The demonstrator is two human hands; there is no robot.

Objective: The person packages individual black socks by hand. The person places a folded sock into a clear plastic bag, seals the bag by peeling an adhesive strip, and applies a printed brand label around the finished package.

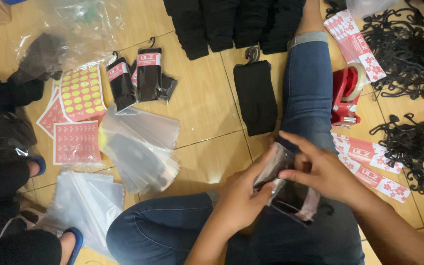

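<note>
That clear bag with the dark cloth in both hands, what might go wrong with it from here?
The thin clear bag is pinched between the left hand and right hand; it might tear or crease. The dark cloth could bunch up inside. The loose stack of clear bags on the smooth floor tiles could slide apart if nudged.

A red tape dispenser (347, 95) sits at two o'clock; yellow-dot sticker sheets (81, 93) and clear bags (141, 147) lie at nine.

A tan tiled floor (207, 105) carries clear plastic bags (141, 147), red sticker sheets (77, 142), packaged black socks (148, 73), a red tape dispenser (345, 95), red-and-white paper labels (371, 167) and heaped black plastic hangers (413, 147).
</note>
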